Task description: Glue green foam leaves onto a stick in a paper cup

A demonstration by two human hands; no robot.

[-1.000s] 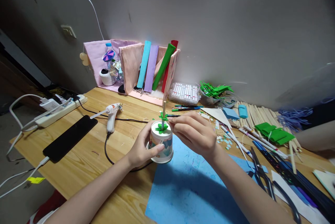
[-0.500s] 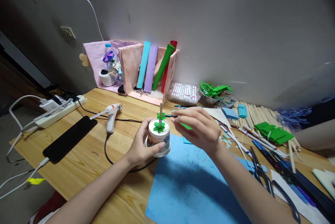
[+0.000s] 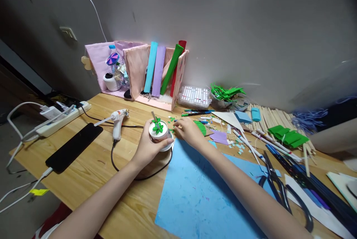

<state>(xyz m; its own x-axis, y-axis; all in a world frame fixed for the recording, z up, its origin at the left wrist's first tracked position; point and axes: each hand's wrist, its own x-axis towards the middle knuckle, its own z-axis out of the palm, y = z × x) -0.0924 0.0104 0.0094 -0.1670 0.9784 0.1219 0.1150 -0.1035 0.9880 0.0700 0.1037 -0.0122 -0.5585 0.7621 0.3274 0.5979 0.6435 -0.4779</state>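
Note:
My left hand (image 3: 150, 143) is wrapped round a white paper cup (image 3: 164, 146) with a printed side, tilted slightly toward the left. On the cup's white top stand green leaves (image 3: 157, 126) around a thin upright stick (image 3: 154, 117). To the right of the cup, my right hand (image 3: 188, 131) is low over the table, its fingers bent together beside small green leaf pieces (image 3: 171, 119). What its fingertips hold, if anything, is hidden. A round green piece (image 3: 200, 128) lies just beyond this hand.
A white glue gun (image 3: 118, 124) and a black phone (image 3: 74, 148) lie at the left. Under my right arm spreads a blue sheet (image 3: 192, 190). Scissors (image 3: 275, 183), markers and sticks (image 3: 270, 118) are at the right. Pink box stands (image 3: 136, 71) stand against the wall.
My right hand has moved down and away from the leaves to the tabletop; the thin dark tool in its fingers no longer shows. The cup has shifted left and tilted, with my left hand still around it.

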